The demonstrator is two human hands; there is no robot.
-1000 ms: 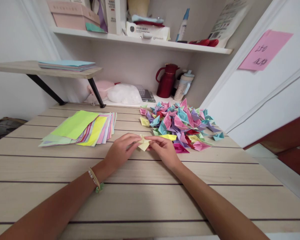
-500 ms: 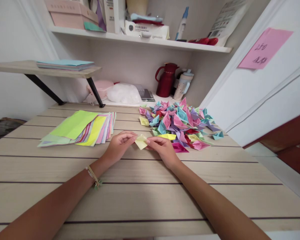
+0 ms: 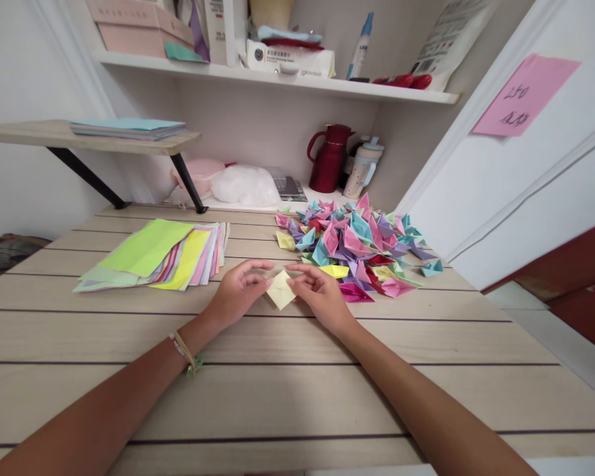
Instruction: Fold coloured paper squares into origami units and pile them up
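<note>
A small pale yellow folded paper, diamond-shaped with one corner pointing down, is held between my two hands just above the table. My left hand pinches its left corner with thumb and fingers. On the opposite corner, my right hand grips it the same way. Behind and to the right of my right hand lies a heap of folded paper boats in pink, blue, purple, yellow and red. A fanned stack of coloured paper sheets rests left of my left hand.
The slatted wooden table stretches under both arms. A small raised shelf on black legs carries more paper at the left. Along the back stand a dark red jug, a pale tumbler and a white plastic bag.
The yellow paper now shows as a flatter, wider diamond and sits slightly lower. The fingers of both hands have spread a little around it.
</note>
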